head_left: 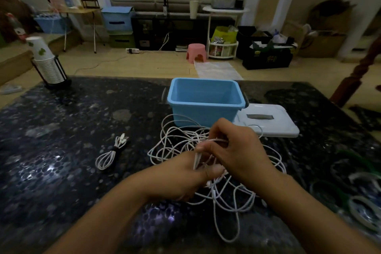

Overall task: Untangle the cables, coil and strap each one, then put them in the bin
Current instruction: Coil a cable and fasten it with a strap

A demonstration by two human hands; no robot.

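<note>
Head: hands (208,163) (mid-table) in cables (206,150)

One blue bin (205,97), one white lid (268,121), one strapped coiled cable (112,153), one tangle of white cables (216,161), two hands.

- No text, label, brand, number or sign can be read anywhere in the head view (the picture is dim and soft)
- The paper cups (40,48) stacked at the table's far left carry green printed shapes, but no letters can be made out
- The black crate (268,59) on the floor at the far right bears small yellowish marks, too blurred to read
- The bottle (15,26) at the far left edge has a red and white label, its print illegible
</note>
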